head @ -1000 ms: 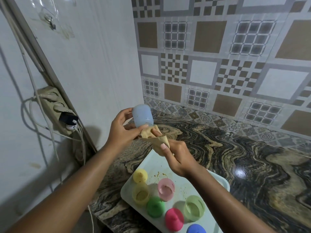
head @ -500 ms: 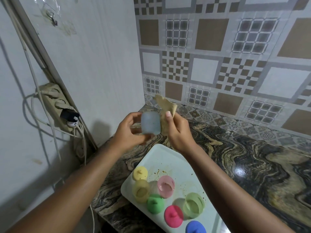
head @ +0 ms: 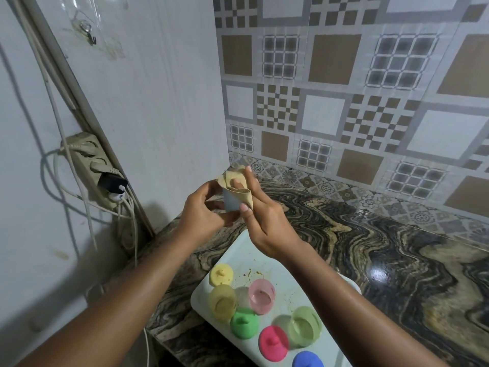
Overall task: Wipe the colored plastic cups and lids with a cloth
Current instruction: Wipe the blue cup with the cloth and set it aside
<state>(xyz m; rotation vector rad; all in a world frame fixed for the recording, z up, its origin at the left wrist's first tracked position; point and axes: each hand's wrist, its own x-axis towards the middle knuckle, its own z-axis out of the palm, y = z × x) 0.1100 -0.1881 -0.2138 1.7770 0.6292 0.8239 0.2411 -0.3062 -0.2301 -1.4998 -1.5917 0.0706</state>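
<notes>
Head camera view, looking down at my two hands in the centre of the frame, raised above a marbled tabletop (head: 370, 247). My left hand (head: 201, 210) curls around a pale blue cup (head: 230, 203), thumb and fingers closed on its sides. My right hand (head: 264, 223) pinches a tan cloth (head: 236, 186) over the cup's upper end, thumb below, fingers nearly straight behind. To wipe well, I should turn the cup with my left hand while the cloth presses all round. Lower in the frame, a pale tray (head: 288, 295) holds more coloured cups and lids.
</notes>
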